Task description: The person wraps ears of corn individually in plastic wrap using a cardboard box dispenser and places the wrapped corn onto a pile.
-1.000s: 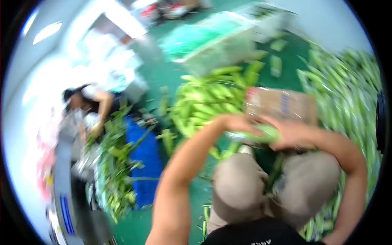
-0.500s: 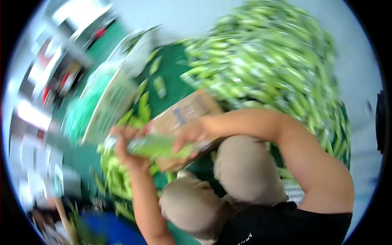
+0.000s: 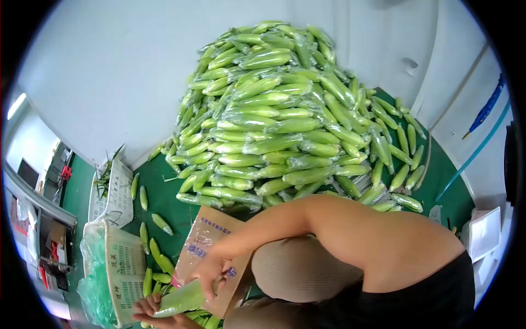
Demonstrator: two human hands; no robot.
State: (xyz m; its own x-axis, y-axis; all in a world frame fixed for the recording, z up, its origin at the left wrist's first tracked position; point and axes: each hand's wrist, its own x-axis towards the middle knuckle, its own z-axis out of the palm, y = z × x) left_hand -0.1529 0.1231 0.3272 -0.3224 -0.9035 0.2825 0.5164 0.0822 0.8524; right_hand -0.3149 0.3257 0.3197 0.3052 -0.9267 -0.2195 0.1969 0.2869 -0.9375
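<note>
A pale green corn ear in its husk (image 3: 182, 299) lies slantwise between both hands, near the bottom of the view. My left hand (image 3: 159, 315) is curled round its lower left end. At the upper right end, my right hand (image 3: 210, 272) has its fingers closed on the ear. Beneath the right hand and forearm is a brown cardboard box (image 3: 207, 233) with printing and a shiny surface. Loose green ears (image 3: 159, 257) lie on the floor just left of the box.
A large pile of film-wrapped ears (image 3: 263, 120) rises against the wall ahead. At left stand a white crate with green plastic bags (image 3: 125, 274) and another white basket (image 3: 118, 192). A blue umbrella (image 3: 485, 109) hangs at right, above a white container (image 3: 485, 233).
The view has swung right toward the wrapped pile, and the other person is out of view. Both hands still hold the ear, now lower in the view.
</note>
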